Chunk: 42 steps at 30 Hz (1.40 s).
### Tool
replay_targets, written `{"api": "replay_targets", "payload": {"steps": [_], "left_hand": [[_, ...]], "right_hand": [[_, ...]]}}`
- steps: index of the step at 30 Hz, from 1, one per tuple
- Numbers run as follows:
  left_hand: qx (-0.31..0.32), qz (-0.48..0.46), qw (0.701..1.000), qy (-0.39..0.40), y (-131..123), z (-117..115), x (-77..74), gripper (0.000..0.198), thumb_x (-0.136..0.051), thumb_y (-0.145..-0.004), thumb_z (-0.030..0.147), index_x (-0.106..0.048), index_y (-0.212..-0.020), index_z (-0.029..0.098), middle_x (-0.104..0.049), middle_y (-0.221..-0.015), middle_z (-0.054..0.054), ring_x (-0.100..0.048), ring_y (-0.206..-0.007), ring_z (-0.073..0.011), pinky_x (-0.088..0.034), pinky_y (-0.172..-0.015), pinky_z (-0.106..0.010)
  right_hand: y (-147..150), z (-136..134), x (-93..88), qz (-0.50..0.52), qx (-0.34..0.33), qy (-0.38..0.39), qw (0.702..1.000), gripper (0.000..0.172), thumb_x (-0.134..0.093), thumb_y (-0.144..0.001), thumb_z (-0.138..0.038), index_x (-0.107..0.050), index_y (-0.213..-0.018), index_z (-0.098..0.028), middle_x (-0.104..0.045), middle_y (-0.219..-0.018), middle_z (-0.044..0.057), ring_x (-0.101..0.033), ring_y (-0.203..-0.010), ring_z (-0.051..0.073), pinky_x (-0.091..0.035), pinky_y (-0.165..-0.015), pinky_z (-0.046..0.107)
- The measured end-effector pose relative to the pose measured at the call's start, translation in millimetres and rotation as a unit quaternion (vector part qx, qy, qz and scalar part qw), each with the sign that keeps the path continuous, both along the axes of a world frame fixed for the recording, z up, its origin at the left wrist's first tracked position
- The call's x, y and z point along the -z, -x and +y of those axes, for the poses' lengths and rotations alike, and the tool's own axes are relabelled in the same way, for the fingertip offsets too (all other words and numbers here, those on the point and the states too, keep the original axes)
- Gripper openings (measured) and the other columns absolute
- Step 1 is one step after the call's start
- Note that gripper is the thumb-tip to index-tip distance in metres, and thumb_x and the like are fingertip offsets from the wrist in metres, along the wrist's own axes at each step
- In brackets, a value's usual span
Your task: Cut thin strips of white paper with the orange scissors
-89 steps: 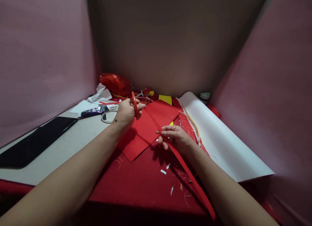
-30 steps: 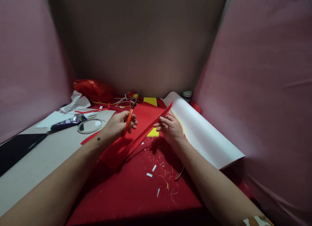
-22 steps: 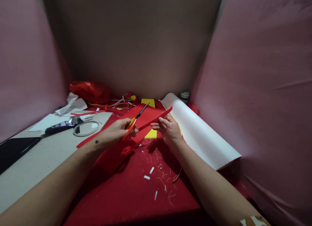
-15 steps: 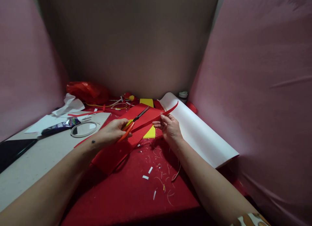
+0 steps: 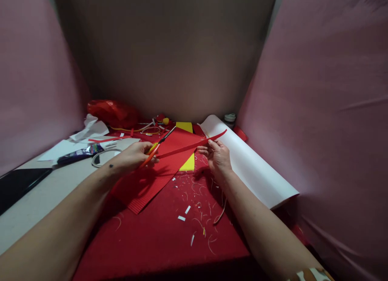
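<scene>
The left hand (image 5: 131,156) was closed around the orange-handled scissors (image 5: 155,148), blades pointing away over the red corrugated sheet (image 5: 151,176), which lay flat on the red cloth (image 5: 157,236). The right hand (image 5: 218,156) pinched a narrow red strip (image 5: 190,145) that stretched from the scissors, lifted above the sheet. Paper scraps littered the cloth. A yellow sheet (image 5: 188,164) peeked out beneath; a white paper roll (image 5: 251,168) lay to the right. The grey tabletop (image 5: 39,200) on the left held a dark slab (image 5: 18,184), perhaps a tablet, and a purple tube (image 5: 77,153). Pink panels (image 5: 318,91) and a brown one (image 5: 169,51) enclosed the space.
</scene>
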State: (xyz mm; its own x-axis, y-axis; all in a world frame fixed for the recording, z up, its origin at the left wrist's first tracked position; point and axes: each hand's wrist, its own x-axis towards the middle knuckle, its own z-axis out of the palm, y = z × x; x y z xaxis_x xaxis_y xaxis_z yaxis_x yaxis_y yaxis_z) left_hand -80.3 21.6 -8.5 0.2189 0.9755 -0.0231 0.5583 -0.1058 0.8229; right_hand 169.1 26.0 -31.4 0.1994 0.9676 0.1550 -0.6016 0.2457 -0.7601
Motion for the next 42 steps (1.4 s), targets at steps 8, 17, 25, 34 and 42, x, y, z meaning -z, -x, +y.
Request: {"api": "replay_targets", "payload": {"steps": [8,17,25,34,42], "left_hand": [[-0.017,-0.059,0.998,0.016,8.7,0.1,-8.4,0.020,-0.065,-0.052,0.025,-0.056,-0.069,0.019,-0.064,-0.066,-0.003,-0.056,-0.052,-0.0136,-0.043,-0.050,-0.027],[-0.156,-0.010,0.978,-0.136,7.3,2.6,-4.1,0.017,-0.063,-0.057,0.023,-0.054,-0.071,0.021,-0.060,-0.067,0.000,-0.056,-0.063,-0.0163,-0.040,-0.055,-0.027],[-0.191,-0.229,0.933,-0.199,-18.4,-15.8,-11.0,0.018,-0.066,-0.068,0.025,-0.054,-0.079,0.017,-0.059,-0.067,-0.001,-0.053,-0.058,-0.0117,-0.042,-0.053,-0.025],[-0.052,-0.443,0.891,0.085,-46.8,-22.0,10.1,0.019,-0.074,-0.060,0.019,-0.057,-0.066,0.012,-0.059,-0.061,-0.002,-0.055,-0.052,-0.0094,-0.037,-0.042,-0.020],[-0.026,-0.385,0.923,0.002,-48.4,-24.4,9.3,0.020,-0.071,-0.058,0.016,-0.056,-0.071,0.015,-0.057,-0.055,0.002,-0.050,-0.049,-0.0081,-0.036,-0.048,-0.023]], "right_hand": [[-2.2,-1.2,-2.1,-0.002,0.011,0.006,1.000,0.017,-0.056,-0.075,-0.007,-0.044,-0.069,-0.019,-0.059,-0.049,-0.003,-0.068,-0.050,0.017,-0.054,-0.045,0.022],[-4.1,0.7,-6.4,0.026,0.014,-0.031,0.999,0.020,-0.062,-0.072,-0.007,-0.046,-0.068,-0.018,-0.060,-0.054,-0.004,-0.072,-0.065,0.020,-0.059,-0.058,0.027],[7.0,-20.7,-18.4,-0.052,0.006,-0.172,0.984,0.009,-0.068,-0.072,-0.013,-0.063,-0.077,-0.019,-0.073,-0.090,0.003,-0.070,-0.089,0.019,-0.054,-0.088,0.040],[34.9,-52.1,9.4,-0.368,-0.052,-0.242,0.896,0.010,-0.062,-0.077,-0.014,-0.069,-0.080,-0.021,-0.072,-0.096,0.004,-0.067,-0.092,0.018,-0.052,-0.088,0.035],[40.6,-58.1,0.9,-0.252,-0.106,-0.068,0.960,0.012,-0.067,-0.072,-0.020,-0.066,-0.084,-0.019,-0.069,-0.078,-0.001,-0.064,-0.062,0.011,-0.055,-0.055,0.022]]}}
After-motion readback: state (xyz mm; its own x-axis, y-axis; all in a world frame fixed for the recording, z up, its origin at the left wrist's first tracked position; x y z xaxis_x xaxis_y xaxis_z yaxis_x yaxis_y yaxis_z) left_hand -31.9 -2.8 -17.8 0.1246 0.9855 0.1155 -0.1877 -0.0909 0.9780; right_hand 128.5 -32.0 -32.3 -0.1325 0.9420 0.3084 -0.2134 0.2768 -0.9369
